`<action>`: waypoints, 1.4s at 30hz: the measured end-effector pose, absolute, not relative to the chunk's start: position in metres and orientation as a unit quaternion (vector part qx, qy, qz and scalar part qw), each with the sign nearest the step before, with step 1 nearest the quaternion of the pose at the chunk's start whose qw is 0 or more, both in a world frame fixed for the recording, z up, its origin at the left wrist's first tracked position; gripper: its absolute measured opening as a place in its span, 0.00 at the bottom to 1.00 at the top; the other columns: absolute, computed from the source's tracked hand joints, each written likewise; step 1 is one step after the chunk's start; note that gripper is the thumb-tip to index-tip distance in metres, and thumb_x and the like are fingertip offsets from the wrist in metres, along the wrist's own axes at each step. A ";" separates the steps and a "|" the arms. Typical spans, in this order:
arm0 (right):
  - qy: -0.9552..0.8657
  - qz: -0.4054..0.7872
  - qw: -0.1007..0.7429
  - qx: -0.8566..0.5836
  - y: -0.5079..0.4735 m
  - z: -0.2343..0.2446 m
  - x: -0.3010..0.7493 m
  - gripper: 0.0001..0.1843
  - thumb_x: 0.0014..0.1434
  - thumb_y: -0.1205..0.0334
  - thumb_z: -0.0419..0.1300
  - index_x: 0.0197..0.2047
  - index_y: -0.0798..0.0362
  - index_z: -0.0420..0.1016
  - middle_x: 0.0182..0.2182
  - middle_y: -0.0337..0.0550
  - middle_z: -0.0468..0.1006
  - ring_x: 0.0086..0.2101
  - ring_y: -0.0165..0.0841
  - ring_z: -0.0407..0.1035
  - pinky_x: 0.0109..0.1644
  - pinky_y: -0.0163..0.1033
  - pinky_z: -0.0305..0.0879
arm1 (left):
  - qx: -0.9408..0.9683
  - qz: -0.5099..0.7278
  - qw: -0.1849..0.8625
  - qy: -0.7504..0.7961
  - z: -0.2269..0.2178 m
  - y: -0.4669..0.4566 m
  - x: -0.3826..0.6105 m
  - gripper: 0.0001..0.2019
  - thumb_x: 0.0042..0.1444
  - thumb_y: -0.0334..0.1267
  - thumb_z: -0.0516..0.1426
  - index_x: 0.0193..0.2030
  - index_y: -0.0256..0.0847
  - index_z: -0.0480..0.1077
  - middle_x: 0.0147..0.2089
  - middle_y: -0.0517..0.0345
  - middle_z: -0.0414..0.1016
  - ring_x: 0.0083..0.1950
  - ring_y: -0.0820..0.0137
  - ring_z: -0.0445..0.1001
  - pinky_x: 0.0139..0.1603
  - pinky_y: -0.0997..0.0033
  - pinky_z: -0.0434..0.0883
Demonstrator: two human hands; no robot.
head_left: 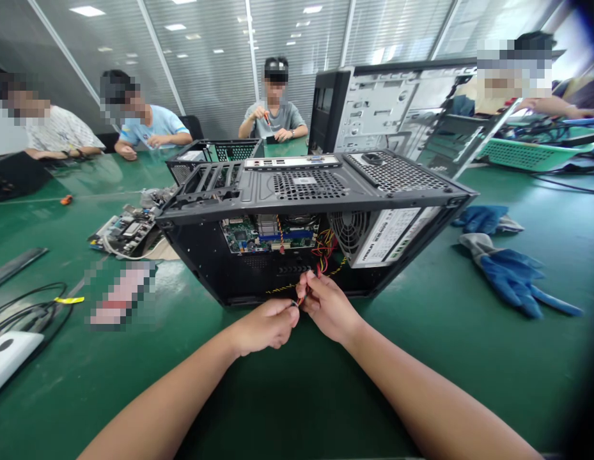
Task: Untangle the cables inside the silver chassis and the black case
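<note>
In front of me an open black computer case (258,201) lies on its side on the green table (297,396). A motherboard (268,235) shows inside it, and a power supply (387,239) with a fan grille sits at the right. Red, yellow and black power cables (323,255) run down from the power supply towards my hands. My left hand (270,324) is closed, pinching the cable end between thumb and fingers. Close beside it, my right hand (328,303) grips the same cable bundle. My fingers partly hide the connector.
Blue work gloves (510,275) lie at the right, near a green basket (536,153) of cables. Another open case (373,108) stands behind. Loose circuit boards (131,230), black cables (35,306) and a white device (11,358) lie at the left. Several people sit across the table.
</note>
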State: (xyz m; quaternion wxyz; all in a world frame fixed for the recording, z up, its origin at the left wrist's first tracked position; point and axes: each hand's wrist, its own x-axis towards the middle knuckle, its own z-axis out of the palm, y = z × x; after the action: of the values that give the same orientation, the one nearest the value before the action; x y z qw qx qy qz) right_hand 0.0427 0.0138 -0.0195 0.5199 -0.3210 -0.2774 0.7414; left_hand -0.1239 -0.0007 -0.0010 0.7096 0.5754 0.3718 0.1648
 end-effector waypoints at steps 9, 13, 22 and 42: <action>-0.222 0.803 0.486 -0.263 0.016 -0.013 0.048 0.15 0.53 0.52 0.67 0.30 0.54 0.69 0.22 0.34 0.68 0.17 0.20 0.45 0.20 0.29 0.45 | 0.263 0.150 0.934 0.190 0.003 -0.006 -0.123 0.14 0.61 0.46 0.55 0.30 0.41 0.59 0.16 0.71 0.41 0.18 0.78 0.41 0.18 0.79 0.43; -0.192 0.826 0.470 -0.244 0.019 -0.013 0.052 0.15 0.54 0.50 0.66 0.34 0.53 0.70 0.23 0.34 0.67 0.17 0.21 0.48 0.19 0.29 0.47 | 0.226 0.147 0.948 0.170 0.003 -0.009 -0.120 0.14 0.62 0.45 0.55 0.30 0.40 0.59 0.16 0.70 0.40 0.18 0.77 0.39 0.18 0.79 0.43; -0.235 0.823 0.468 -0.221 0.021 -0.018 0.051 0.18 0.55 0.51 0.65 0.27 0.54 0.66 0.17 0.32 0.60 0.18 0.22 0.45 0.20 0.29 0.44 | 0.232 0.137 0.950 0.160 0.000 -0.010 -0.114 0.14 0.64 0.45 0.53 0.31 0.39 0.63 0.16 0.70 0.41 0.18 0.77 0.39 0.18 0.79 0.42; -0.315 0.737 0.493 -0.339 0.016 -0.013 0.044 0.22 0.53 0.43 0.63 0.26 0.52 0.62 0.17 0.33 0.62 0.19 0.24 0.46 0.23 0.34 0.38 | 0.412 0.165 0.822 0.356 -0.001 -0.012 -0.112 0.21 0.57 0.55 0.56 0.29 0.40 0.58 0.16 0.73 0.46 0.18 0.81 0.46 0.18 0.81 0.47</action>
State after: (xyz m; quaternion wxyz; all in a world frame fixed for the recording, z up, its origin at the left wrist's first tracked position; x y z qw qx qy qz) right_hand 0.0442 0.0159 -0.0134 0.4930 -0.3387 -0.3151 0.7368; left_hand -0.1116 -0.0119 -0.0011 0.8222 0.4122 0.3559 0.1655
